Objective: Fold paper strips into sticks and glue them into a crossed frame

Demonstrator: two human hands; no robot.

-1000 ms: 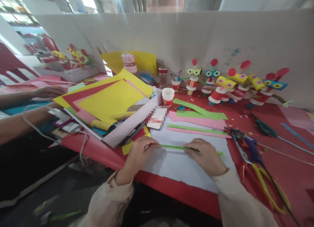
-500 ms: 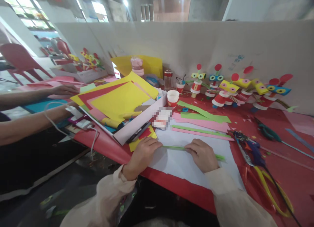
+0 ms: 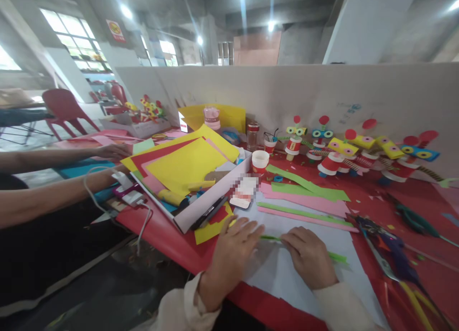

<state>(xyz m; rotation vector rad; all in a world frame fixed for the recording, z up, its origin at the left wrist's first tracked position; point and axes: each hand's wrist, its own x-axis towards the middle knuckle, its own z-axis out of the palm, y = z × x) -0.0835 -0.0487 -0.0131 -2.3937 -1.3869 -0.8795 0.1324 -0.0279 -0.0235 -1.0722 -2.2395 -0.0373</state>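
Observation:
A narrow green paper strip (image 3: 270,238) lies over white paper (image 3: 272,269) in front of me. My right hand (image 3: 310,257) is closed on the strip, and its far end sticks out to the right of the hand. Over the left end, my left hand (image 3: 236,250) has its fingers stretched out, the tips by the strip; whether they touch it I cannot tell. Beyond my hands are a thin green strip (image 3: 304,213) and a thin pink strip (image 3: 315,221) side by side, with wider green paper pieces (image 3: 311,184) behind.
A shallow white box (image 3: 215,192) holds yellow sheets (image 3: 179,164). Near it are a phone (image 3: 241,202), a paper cup (image 3: 259,161) and a pen (image 3: 210,212). Paper-cup figures (image 3: 332,161) line the back. Scissors (image 3: 380,254) lie right. Another person's arm (image 3: 64,197) reaches in from the left.
My left hand has gone from gripping the green strip's left end to stretched fingers, closer to the right hand. My right hand stays on the strip. The camera view has tilted up.

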